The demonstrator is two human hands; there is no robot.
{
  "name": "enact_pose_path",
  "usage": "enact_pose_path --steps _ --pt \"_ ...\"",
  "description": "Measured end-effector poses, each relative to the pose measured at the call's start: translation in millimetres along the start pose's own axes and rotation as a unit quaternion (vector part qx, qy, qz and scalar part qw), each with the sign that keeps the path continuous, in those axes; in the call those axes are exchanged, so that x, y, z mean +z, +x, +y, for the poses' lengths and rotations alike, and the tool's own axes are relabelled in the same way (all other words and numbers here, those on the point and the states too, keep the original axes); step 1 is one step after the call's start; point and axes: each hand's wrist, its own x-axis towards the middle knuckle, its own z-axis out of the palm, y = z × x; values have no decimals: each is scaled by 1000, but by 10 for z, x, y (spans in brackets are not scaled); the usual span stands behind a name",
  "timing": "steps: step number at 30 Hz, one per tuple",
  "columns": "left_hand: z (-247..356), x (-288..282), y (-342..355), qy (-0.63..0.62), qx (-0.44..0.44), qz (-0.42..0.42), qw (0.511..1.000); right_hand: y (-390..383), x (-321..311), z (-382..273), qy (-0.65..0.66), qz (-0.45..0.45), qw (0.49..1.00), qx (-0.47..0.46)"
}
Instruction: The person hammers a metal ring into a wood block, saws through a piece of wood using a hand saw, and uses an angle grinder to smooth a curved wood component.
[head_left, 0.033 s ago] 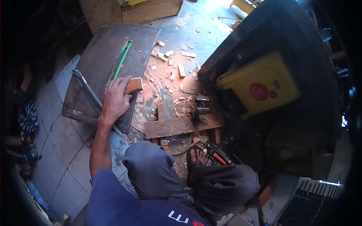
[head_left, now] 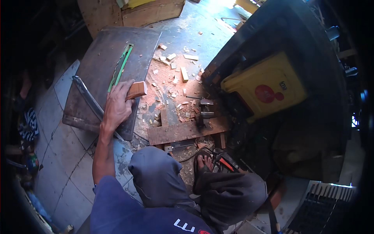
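This is a woodworking shop: reddish sawdust (head_left: 163, 73) and pale wood offcuts (head_left: 184, 74) litter the floor (head_left: 191, 25) beside a dark tabletop (head_left: 99, 52) with a green-edged slot (head_left: 124, 66).

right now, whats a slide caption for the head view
Left hand gripping a reddish-brown wooden block near the edge of a dark flat board.

Bench (head_left: 105, 46), left: dark top, visibly scuffed; green-edged slot (head_left: 124, 66) in surface; grey metal bar (head_left: 89, 96) lying across near part. Floor (head_left: 191, 31), right of bench: sawdust (head_left: 163, 86) and loose wood offcuts (head_left: 184, 74).
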Motion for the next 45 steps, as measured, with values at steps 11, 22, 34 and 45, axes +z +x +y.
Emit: enact_pose_path --steps 11,22,34,45 --pt "337 -153 134 -204 24 -58 977 178 720 -1797 489 132 793 -338" --pt "175 271 -7 171 -28 -23 985 43 2697 -3813 463 -223 743 -428" --pt "70 352 386 171 -93 -1 981 -304 3257 -3565 477 -259 657 -523" --pt "79 477 465 176 -176 49 967 -367 3435 -3642 514 -309 633 -489"
